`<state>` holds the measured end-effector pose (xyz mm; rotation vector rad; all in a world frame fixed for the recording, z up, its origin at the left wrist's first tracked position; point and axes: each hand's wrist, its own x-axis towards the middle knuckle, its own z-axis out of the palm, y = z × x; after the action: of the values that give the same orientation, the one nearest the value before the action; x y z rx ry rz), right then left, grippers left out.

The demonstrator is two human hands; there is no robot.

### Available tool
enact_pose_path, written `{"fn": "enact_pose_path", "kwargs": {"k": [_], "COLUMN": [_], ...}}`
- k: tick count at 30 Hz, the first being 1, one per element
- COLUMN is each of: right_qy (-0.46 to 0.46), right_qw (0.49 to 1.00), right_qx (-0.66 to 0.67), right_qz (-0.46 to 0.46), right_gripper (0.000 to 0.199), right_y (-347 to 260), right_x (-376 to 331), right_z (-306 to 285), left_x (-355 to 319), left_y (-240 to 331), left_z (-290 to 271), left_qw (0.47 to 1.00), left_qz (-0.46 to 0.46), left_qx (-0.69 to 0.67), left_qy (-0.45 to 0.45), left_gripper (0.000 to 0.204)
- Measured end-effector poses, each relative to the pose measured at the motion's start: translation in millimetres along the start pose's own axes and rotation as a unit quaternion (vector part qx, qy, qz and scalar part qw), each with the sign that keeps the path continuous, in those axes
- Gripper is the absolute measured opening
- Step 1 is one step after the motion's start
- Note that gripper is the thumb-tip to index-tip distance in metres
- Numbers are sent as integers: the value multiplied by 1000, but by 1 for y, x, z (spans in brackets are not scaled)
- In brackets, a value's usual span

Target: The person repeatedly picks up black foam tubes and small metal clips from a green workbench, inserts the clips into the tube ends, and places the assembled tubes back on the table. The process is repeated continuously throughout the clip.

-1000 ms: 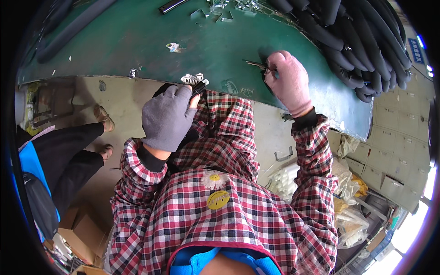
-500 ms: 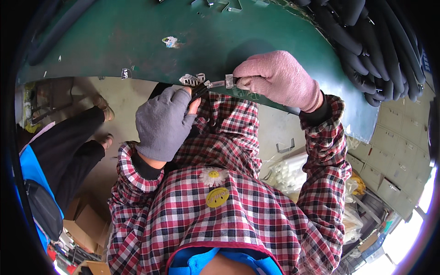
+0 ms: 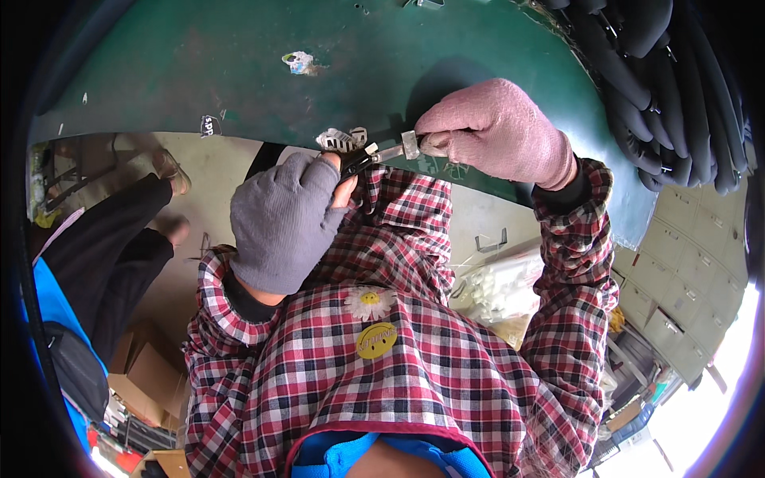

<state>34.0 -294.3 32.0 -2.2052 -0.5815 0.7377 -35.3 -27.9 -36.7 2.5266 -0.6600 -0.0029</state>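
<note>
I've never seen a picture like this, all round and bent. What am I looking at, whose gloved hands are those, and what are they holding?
A wide fisheye camera on a person's head looks down, so edges curve. The checked red sleeves are that person's own arms. The left hand, in a grey fingerless glove, pinches a small black part at the edge of a green worktable. The right hand, in a pink knitted glove, grips a small silver metal piece meeting it. Paper scraps lie on the table; black foam tubes are piled at the right.
</note>
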Motion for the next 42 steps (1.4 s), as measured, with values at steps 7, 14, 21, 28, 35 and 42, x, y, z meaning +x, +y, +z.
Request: {"fn": "enact_pose_path", "kwargs": {"k": [7,14,21,28,35,42], "right_qy": [-7,-36,-76,-97,-132,-153], "right_qw": [999,991,990,988,973,970], "right_qx": [-46,-131,-118,-112,-165,-160], "right_qz": [-1,7,31,49,95,104], "right_gripper": [14,18,23,23,22,27], "right_y": [-4,-13,-9,-5,-14,-15], "right_x": [2,4,11,13,22,26], "right_z": [-1,-1,-3,-5,-3,-2], "left_x": [-3,-4,-4,-2,-3,-3], "left_y": [-2,-2,-2,0,0,0], "left_z": [0,0,1,2,8,9], "left_qw": [1000,1000,1000,1000,1000,1000], "left_qz": [7,18,14,11,18,21], "left_qx": [3,-1,9,4,8,-8], "left_qy": [5,3,-7,-3,11,7], "left_gripper": [28,26,27,27,28,27]}}
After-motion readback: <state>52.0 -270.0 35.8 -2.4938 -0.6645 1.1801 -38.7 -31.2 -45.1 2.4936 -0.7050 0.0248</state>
